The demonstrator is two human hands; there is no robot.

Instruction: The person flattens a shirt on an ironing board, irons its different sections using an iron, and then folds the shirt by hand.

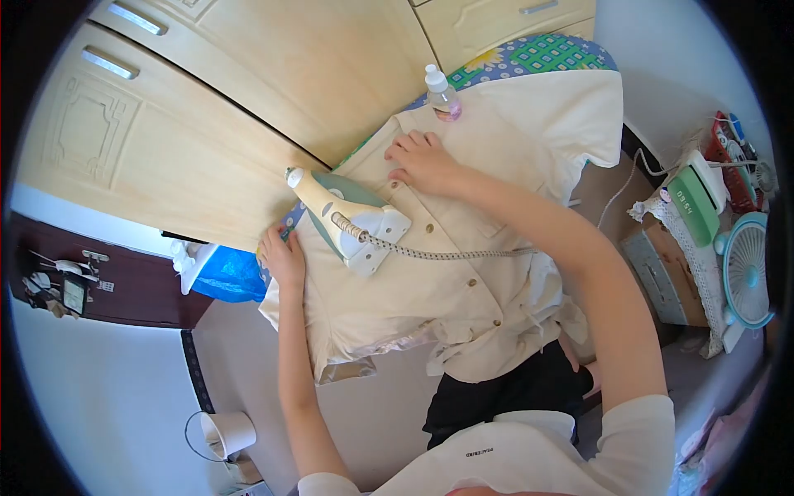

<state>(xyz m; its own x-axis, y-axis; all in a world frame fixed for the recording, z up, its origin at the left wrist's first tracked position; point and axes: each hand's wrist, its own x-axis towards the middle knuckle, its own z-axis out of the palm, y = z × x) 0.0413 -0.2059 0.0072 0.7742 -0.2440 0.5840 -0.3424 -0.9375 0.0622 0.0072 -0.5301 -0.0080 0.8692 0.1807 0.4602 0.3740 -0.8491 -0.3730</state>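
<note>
A cream buttoned garment (pixel 447 240) lies spread over a patterned ironing board (pixel 562 51). On it rests a green and cream iron (pixel 351 215), its corded hose running right across the cloth. My left hand (pixel 283 258) is at the garment's left edge, beside the iron, fingers apart and holding nothing. Above and right of the iron, my right hand (pixel 423 164) lies on the cloth near the button strip, fingers spread and slightly bent, with nothing visibly gripped. A clear bottle with pinkish liquid (pixel 444 97) stands upright on the garment near its upper edge.
Pale wooden cabinets (pixel 223 107) border the board's far side. To the right are a green clock (pixel 693 202), a blue fan (pixel 748 269) and a red basket (pixel 728 165). A blue bag (pixel 231 274) hangs at left. On the floor stands a white bucket (pixel 230 433).
</note>
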